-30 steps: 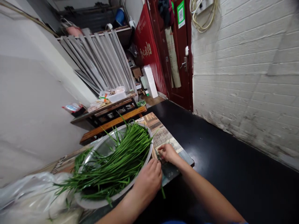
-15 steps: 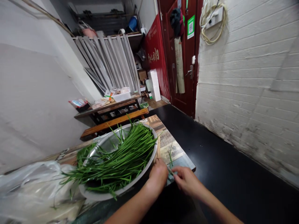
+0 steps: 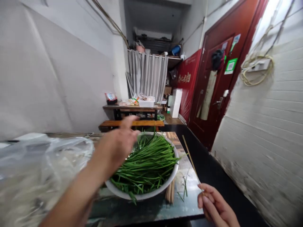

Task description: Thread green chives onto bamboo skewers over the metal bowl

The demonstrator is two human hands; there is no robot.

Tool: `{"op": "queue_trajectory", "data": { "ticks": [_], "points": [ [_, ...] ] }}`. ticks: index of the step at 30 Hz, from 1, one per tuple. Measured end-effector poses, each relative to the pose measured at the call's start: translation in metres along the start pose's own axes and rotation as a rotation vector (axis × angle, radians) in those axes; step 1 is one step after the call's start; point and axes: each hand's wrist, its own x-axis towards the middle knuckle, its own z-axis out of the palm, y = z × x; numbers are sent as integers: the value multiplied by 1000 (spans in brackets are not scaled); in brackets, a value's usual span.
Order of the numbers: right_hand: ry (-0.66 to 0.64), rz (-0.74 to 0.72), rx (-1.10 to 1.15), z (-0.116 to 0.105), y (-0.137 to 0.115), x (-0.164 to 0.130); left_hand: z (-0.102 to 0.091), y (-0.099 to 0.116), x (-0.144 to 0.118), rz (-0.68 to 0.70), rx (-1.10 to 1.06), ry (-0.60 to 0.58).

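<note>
While the left hand hovers (fingers loosely spread) over the chives, right-hand fingers pinch a skewer.

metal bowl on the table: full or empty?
Full. The metal bowl is heaped with green chives up to its rim; the left hand hovers over them.

Left hand is raised with loose fingers; right hand pinches low.
</note>
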Motion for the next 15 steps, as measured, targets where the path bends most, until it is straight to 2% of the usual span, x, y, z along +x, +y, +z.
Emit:
{"op": "queue_trajectory", "data": {
  "ticks": [1, 2, 3, 4, 6, 8, 10, 12, 15],
  "points": [
    [-55, -8, -1, 11, 2, 10, -17, -10, 7, -41, 26, 54],
    [-101, -12, -17, 22, 4, 19, -26, -21, 10, -68, 26, 34],
    [-122, -23, -49, 32, 7, 27, -25, -32, 10, -92, 2, -29],
    [-124, -46, -93, 41, 10, 34, -15, -42, 7, -116, -41, -128],
    [-71, -135, -207, 56, 15, 44, 21, -62, -11, -150, -37, -329],
    [-10, -237, -323, 66, 22, 49, 63, -76, -39, -84, 132, -396],
    [8, -315, -418, 72, 29, 50, 91, -85, -68, -74, 268, -479],
    [-9, -370, -488, 75, 36, 48, 101, -89, -91, -185, 270, -592],
    [-87, -394, -529, 76, 43, 39, 93, -90, -106, -298, 222, -694]
  ]
}}
